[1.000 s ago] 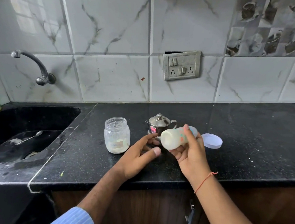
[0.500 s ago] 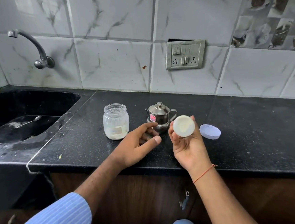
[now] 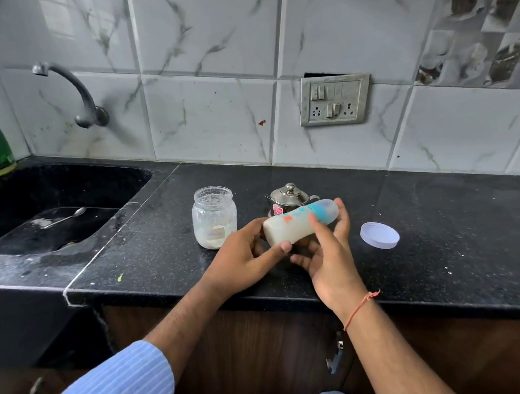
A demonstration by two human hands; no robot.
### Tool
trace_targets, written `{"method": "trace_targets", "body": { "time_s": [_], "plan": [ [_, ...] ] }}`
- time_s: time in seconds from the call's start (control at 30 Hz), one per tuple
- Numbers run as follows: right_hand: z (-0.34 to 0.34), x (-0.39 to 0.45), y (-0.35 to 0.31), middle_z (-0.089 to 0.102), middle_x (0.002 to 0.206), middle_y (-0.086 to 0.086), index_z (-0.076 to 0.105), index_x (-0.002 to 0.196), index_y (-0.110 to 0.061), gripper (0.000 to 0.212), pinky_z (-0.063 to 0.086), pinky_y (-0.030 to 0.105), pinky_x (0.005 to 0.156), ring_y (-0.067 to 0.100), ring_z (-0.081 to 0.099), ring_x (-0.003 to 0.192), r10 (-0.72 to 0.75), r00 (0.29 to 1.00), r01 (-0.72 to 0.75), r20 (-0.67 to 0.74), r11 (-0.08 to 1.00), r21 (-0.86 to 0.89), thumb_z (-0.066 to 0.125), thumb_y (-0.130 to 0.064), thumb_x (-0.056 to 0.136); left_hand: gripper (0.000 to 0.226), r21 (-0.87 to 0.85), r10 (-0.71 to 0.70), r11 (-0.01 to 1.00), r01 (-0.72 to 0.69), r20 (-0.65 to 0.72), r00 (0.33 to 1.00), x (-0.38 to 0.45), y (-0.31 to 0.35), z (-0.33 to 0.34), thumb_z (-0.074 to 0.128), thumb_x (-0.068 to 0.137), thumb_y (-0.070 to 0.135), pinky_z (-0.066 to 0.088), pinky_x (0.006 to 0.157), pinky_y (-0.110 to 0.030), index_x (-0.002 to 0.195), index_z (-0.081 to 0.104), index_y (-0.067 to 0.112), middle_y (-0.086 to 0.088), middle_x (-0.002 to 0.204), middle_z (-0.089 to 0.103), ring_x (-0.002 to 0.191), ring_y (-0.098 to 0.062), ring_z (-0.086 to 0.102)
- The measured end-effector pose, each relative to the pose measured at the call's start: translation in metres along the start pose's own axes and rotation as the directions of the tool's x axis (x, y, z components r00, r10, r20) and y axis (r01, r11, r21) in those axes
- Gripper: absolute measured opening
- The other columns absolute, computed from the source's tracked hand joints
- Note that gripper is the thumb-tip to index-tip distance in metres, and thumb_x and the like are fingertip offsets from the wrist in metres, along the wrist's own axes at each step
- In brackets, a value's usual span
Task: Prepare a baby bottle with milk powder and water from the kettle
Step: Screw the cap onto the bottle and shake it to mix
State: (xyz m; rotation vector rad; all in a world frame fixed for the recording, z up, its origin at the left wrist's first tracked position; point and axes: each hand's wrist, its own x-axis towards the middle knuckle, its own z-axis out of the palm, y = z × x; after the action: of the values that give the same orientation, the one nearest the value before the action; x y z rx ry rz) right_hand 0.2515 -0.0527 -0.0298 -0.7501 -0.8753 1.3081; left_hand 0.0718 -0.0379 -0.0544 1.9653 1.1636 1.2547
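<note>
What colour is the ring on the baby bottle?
Light blue, on the baby bottle, clearest in the head view.

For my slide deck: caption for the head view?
Both hands, left and right, hold a milk-filled baby bottle sideways above the counter, before jar and kettle.

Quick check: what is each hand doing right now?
Left hand: holds the bottle's base end.
Right hand: holds the bottle's cap end.
</note>
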Motion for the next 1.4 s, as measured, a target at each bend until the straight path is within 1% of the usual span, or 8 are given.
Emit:
{"method": "trace_targets", "body": {
  "time_s": [0.2,0.33,0.53,0.67,0.77,0.9,1.0,1.4],
  "plan": [
    [0.0,-0.004,0.0,0.068,0.129,0.004,0.023,0.154,-0.061,0.102,0.06,0.049,0.071,0.03,0.073,0.105,-0.091,0.985,0.087,0.145,0.996,0.036,0.08,-0.007,0.089,0.053,-0.124,-0.039,0.99,0.064,0.193,0.98,0.002,0.006,-0.004,0.047,0.105,0.06,0.055,0.072,-0.029,0.135,0.064,0.019,-0.003,0.093,0.081,0.072,-0.011,0.067],
    [-0.001,0.006,-0.006,0.074,0.122,-0.003,0.026,0.154,-0.057,0.1,0.064,0.051,0.076,0.024,0.075,0.108,-0.126,0.99,0.134,-0.065,0.98,0.145,0.079,-0.007,0.085,0.054,0.05,-0.098,0.995,0.09,0.184,0.978,0.0,0.007,0.001,0.051,0.096,0.075,0.059,0.091,-0.043,0.124,0.064,0.03,0.009,0.102,0.081,0.093,-0.006,0.073],
    [-0.014,0.013,-0.013,0.071,0.121,0.009,0.045,0.142,-0.05,0.073,0.063,0.057,0.061,0.038,0.077,0.103,-0.089,0.992,0.082,-0.091,0.993,-0.083,0.08,-0.01,0.092,0.119,0.341,0.028,0.939,-0.05,0.068,0.997,-0.003,0.003,0.004,0.076,0.068,0.087,0.041,0.118,-0.032,0.163,0.038,0.027,0.02,0.141,0.055,0.132,-0.006,0.049],
    [-0.033,0.029,-0.019,0.064,0.136,0.013,0.044,0.132,-0.038,0.056,0.063,0.053,0.061,0.038,0.076,0.103,-0.111,0.928,0.175,-0.357,0.973,0.152,0.081,-0.02,0.093,0.122,0.318,0.02,0.948,-0.037,0.055,0.998,-0.001,0.004,0.004,0.077,0.067,0.088,0.039,0.12,-0.032,0.164,0.034,0.028,0.015,0.147,0.053,0.137,-0.008,0.046],
    [-0.026,0.024,-0.012,0.068,0.126,0.015,0.05,0.133,-0.043,0.065,0.063,0.054,0.062,0.037,0.075,0.104,-0.076,0.994,0.069,-0.077,0.994,-0.084,0.084,-0.012,0.087,0.125,0.313,0.013,0.949,-0.026,0.041,0.999,-0.002,0.0,0.004,0.075,0.065,0.089,0.039,0.12,-0.035,0.165,0.036,0.025,0.013,0.147,0.053,0.136,-0.008,0.046],
    [-0.029,0.031,-0.012,0.064,0.134,0.011,0.039,0.142,-0.036,0.071,0.063,0.054,0.064,0.039,0.075,0.106,-0.108,0.93,0.166,-0.353,0.976,0.139,0.084,-0.019,0.089,0.125,0.303,0.008,0.953,-0.024,0.056,0.998,-0.001,0.002,0.002,0.077,0.066,0.089,0.037,0.12,-0.031,0.166,0.033,0.027,0.014,0.15,0.051,0.139,-0.007,0.043],
    [-0.018,0.026,-0.008,0.07,0.12,0.01,0.049,0.134,-0.037,0.065,0.063,0.049,0.062,0.033,0.076,0.101,-0.089,0.987,0.083,-0.131,0.995,-0.05,0.086,-0.012,0.086,0.124,0.325,0.02,0.945,-0.038,0.06,0.998,-0.002,0.002,0.003,0.079,0.067,0.086,0.039,0.122,-0.035,0.165,0.034,0.025,0.013,0.15,0.052,0.139,-0.008,0.044],
    [-0.016,0.036,-0.009,0.066,0.132,0.01,0.042,0.139,-0.032,0.068,0.063,0.05,0.062,0.034,0.075,0.107,-0.104,0.929,0.166,-0.355,0.975,0.149,0.085,-0.022,0.088,0.122,0.346,0.022,0.938,-0.034,0.04,0.999,0.0,0.001,0.004,0.079,0.067,0.087,0.038,0.123,-0.036,0.163,0.038,0.024,0.016,0.148,0.053,0.142,-0.01,0.044]
  ]
}}
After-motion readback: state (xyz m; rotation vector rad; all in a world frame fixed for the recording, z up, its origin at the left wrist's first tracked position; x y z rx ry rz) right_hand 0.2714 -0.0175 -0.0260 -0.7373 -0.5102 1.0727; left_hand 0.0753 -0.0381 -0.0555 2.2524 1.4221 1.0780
